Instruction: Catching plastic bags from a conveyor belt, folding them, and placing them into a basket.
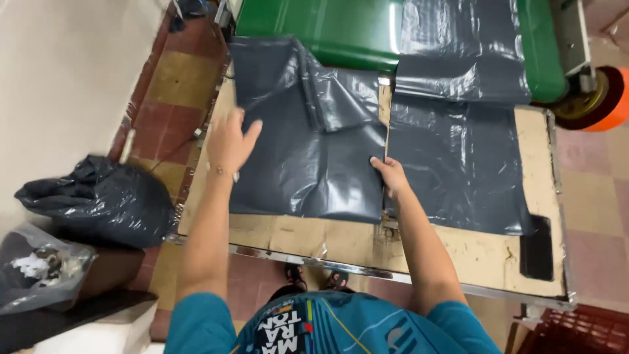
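Observation:
A dark grey plastic bag (308,151) lies partly folded on a worn wooden table (341,242). My left hand (229,141) rests flat with spread fingers on the bag's left edge. At the bag's right edge my right hand (391,176) pinches the plastic. A second dark grey bag (458,157) lies flat to the right, its far end draped over a green bin (327,26).
A full black rubbish bag (98,200) sits on the tiled floor at left, with a clear bag of waste (39,269) nearer me. A black flat object (537,248) lies at the table's right front. An orange wheel (606,98) shows at far right, a red crate (576,331) at bottom right.

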